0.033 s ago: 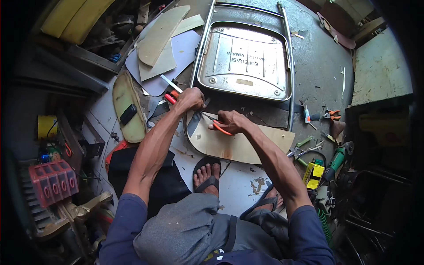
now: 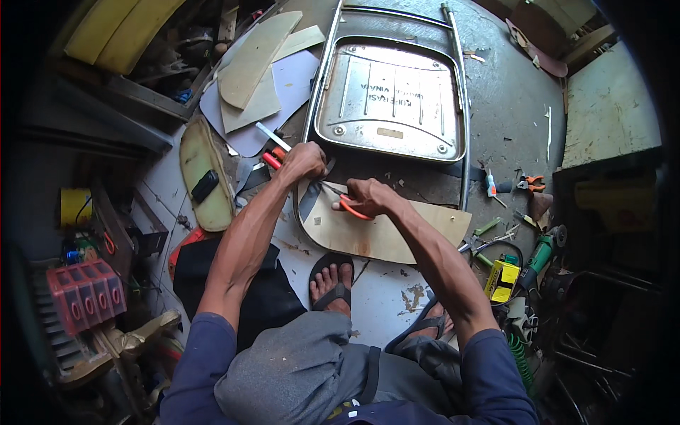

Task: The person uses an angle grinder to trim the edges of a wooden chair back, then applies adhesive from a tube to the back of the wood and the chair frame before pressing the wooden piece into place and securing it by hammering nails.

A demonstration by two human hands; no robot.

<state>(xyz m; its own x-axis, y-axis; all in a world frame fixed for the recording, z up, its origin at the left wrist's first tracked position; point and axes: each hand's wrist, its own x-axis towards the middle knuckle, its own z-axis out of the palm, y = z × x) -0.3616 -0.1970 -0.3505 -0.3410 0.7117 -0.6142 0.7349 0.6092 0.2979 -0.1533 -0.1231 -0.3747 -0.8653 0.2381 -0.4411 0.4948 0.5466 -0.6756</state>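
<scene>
My left hand point(image 2: 307, 161) pinches the end of a dark grey strip point(image 2: 309, 200) at the left edge of a curved plywood board point(image 2: 397, 237). My right hand point(image 2: 367, 195) grips orange-handled scissors point(image 2: 352, 211), whose blades lie against that strip, just below and right of my left hand. The board lies low in front of my sandalled feet. Behind it is a metal folding chair frame with a steel seat panel point(image 2: 389, 92), lying flat. Red-handled tools point(image 2: 271, 159) and a white bar point(image 2: 273, 134) lie just left of my left hand.
Board offcuts point(image 2: 251, 78), a worn pad point(image 2: 202, 163) and black sheet material point(image 2: 212, 276) are at left, with a red-lidded organizer point(image 2: 85, 290). Pliers point(image 2: 531, 183), an angle grinder point(image 2: 542, 251), a yellow box point(image 2: 501, 280) and small tools crowd the right side.
</scene>
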